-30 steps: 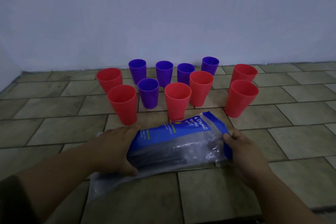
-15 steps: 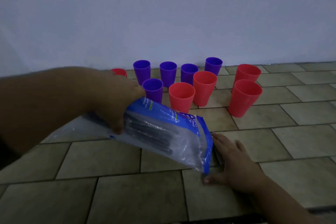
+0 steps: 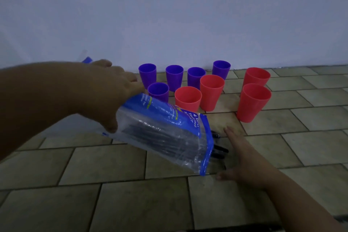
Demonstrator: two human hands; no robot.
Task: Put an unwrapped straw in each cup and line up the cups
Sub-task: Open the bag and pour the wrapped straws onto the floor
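My left hand grips a clear plastic bag with a blue zip top, lifted and tilted mouth-down to the right. Dark straws poke out of its mouth onto the tiled floor. Just right of the bag's mouth, my right hand lies flat on the floor with fingers straight, beside the straw ends. Behind stand several purple cups and several red cups, all upright and empty. My left arm hides the cups at the far left.
A pale wall rises right behind the cups. The floor is beige tile, bare in front and to the right of the hands.
My left hand has lifted the bag higher and tipped it further, and straws now slide out of its mouth. My right hand stays flat on the floor by the opening.
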